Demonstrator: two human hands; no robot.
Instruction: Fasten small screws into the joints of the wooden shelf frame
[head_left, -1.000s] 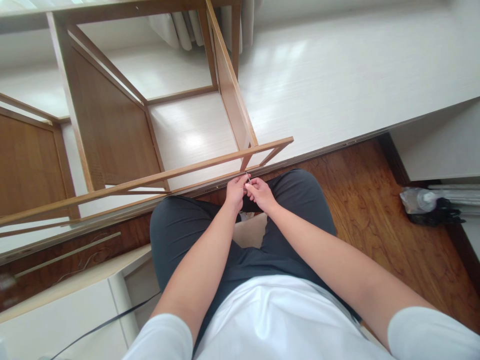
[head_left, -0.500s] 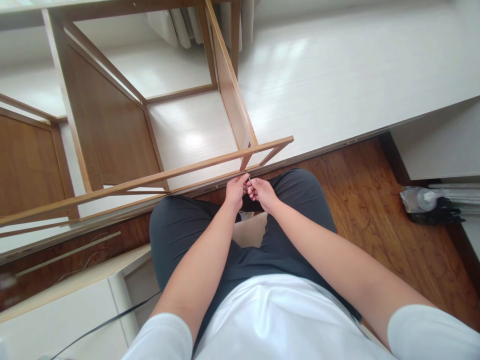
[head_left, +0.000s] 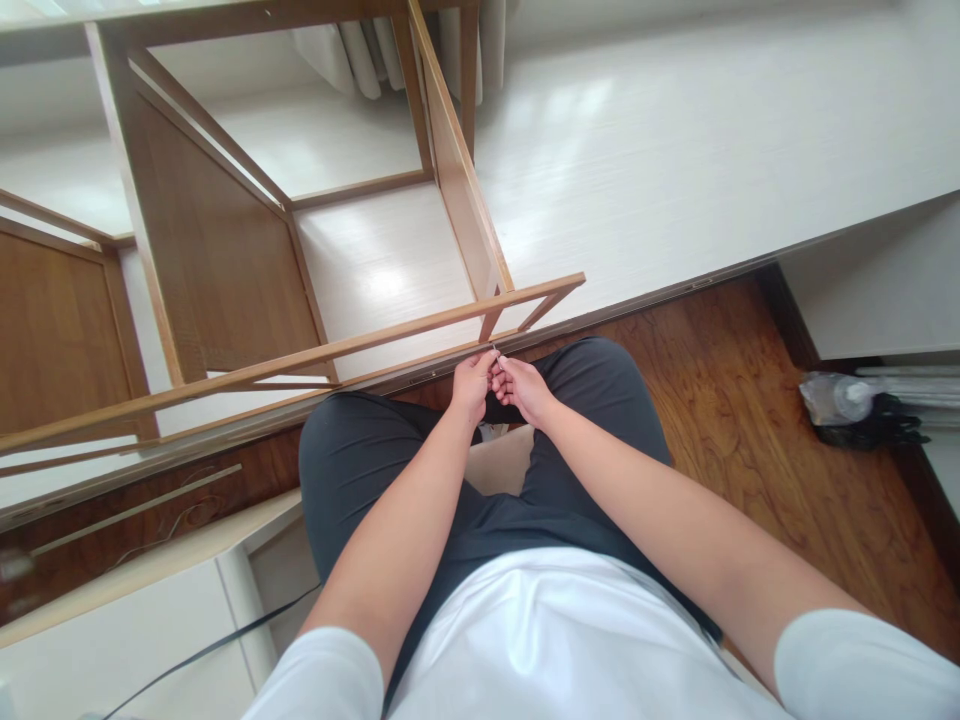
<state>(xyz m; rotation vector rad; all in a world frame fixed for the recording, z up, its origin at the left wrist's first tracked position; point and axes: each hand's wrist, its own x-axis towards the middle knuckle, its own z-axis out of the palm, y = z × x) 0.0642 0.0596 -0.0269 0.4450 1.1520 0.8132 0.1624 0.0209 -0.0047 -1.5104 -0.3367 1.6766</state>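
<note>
My left hand (head_left: 472,384) and my right hand (head_left: 523,388) meet above my knees, their fingertips pinched together. A small, thin, light-coloured piece (head_left: 495,350) shows between the fingertips; it is too small to name, and the fingers hide most of it. Both hands are closed around it. Just beyond them runs the front rail (head_left: 405,331) of a wooden shelf frame, which neither hand touches. Under the hands are my dark trousers (head_left: 600,400).
The wooden frame with its upright panels (head_left: 225,230) rests on a white ledge (head_left: 675,150). Brown wooden flooring (head_left: 720,370) lies to the right, with a clear plastic bag (head_left: 829,398) and a black bag (head_left: 870,425) by the wall. A white cabinet (head_left: 135,640) stands lower left.
The fingertips have shifted very slightly around the small piece, and less of it shows now. The arms and surroundings look the same.
</note>
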